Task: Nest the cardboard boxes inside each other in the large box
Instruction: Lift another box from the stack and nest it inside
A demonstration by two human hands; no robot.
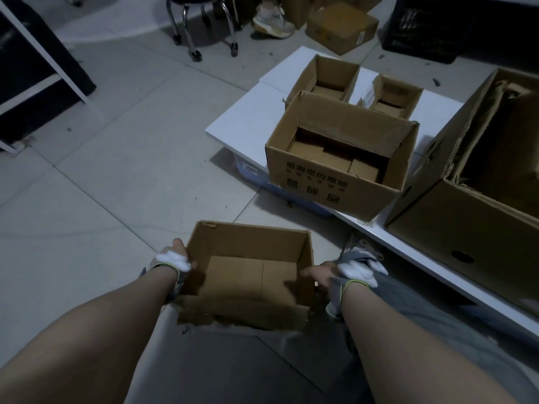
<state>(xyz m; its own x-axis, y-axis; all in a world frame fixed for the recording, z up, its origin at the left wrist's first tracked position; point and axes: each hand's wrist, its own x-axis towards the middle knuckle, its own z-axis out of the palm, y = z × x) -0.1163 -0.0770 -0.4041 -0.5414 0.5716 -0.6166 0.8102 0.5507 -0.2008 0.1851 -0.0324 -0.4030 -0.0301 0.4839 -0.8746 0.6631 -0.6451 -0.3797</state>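
I hold an open, empty cardboard box low in front of me, above the floor. My left hand grips its left wall and my right hand grips its right wall. On a low white platform to the right stands a printed box with small boxes inside. Behind it sit two smaller open boxes: one at the back left and one at the back right. The large box fills the right edge, with torn cardboard inside.
A wheeled stool and another person's shoe are at the top. A closed carton and a black crate lie beyond the platform. A white-framed shelf stands at the left. Grey tiled floor spreads between.
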